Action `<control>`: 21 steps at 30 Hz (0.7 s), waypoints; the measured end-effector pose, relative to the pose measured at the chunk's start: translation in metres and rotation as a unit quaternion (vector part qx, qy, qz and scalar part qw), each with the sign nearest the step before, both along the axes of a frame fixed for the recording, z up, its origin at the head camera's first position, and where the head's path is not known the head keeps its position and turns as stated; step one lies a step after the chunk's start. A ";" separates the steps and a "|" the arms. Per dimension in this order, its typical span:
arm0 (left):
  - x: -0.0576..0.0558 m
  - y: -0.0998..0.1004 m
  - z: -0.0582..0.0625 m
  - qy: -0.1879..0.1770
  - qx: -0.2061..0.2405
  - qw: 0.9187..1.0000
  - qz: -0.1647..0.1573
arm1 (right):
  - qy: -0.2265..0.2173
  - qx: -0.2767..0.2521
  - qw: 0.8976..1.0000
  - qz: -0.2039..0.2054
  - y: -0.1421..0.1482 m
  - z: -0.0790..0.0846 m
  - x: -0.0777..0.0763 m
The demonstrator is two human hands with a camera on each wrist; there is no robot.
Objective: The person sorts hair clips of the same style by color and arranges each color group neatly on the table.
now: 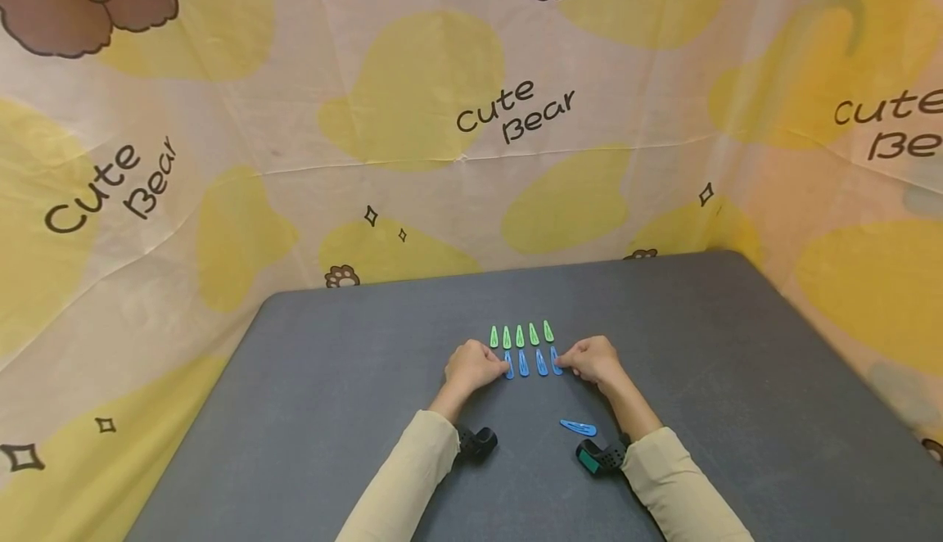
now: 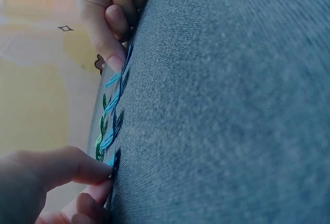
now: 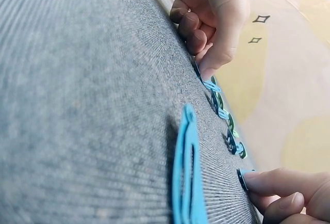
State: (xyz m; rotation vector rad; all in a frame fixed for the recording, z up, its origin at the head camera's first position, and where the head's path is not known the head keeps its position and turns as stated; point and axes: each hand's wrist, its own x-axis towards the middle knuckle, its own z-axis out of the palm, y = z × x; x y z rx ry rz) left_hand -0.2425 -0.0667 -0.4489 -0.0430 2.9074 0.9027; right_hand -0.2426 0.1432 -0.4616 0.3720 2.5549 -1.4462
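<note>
Several blue snap hair clips stand in a row on the grey table, below a row of green hair clips [image 1: 520, 336]. At the row's left end, my left hand [image 1: 475, 364] pinches a blue hair clip [image 1: 509, 367] between thumb and fingers. My right hand [image 1: 592, 359] pinches the rightmost blue hair clip [image 1: 556, 359] the same way. Between them lie a blue clip [image 1: 524, 363] and another blue clip [image 1: 541, 362], untouched. Nearer to me, a loose blue hair clip [image 3: 186, 177] lies sideways, close to the right wrist.
The dark grey table [image 1: 331, 411] has rounded far corners. Behind it hangs a pink and yellow cloth [image 1: 427, 92] with printed bears and lettering. A black wrist strap [image 1: 477, 442] is on the left wrist, another strap [image 1: 600, 458] on the right.
</note>
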 end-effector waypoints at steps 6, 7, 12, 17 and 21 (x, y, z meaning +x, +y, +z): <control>0.000 0.000 -0.001 -0.003 -0.002 1.000 0.001 | 0.002 0.001 1.000 0.003 0.000 0.000 0.000; 0.000 0.000 -0.001 -0.002 -0.002 1.000 0.000 | 0.002 0.001 1.000 0.003 0.000 0.000 0.000; 0.001 -0.001 -0.001 0.001 0.004 1.000 -0.004 | 0.007 -0.004 1.000 0.004 0.000 -0.001 0.000; 0.002 -0.001 0.000 0.003 0.013 1.000 -0.005 | 0.012 -0.009 1.000 0.006 0.001 -0.001 0.001; 0.003 -0.002 0.000 0.005 0.015 1.000 -0.004 | 0.013 -0.009 1.000 0.007 0.001 0.000 0.002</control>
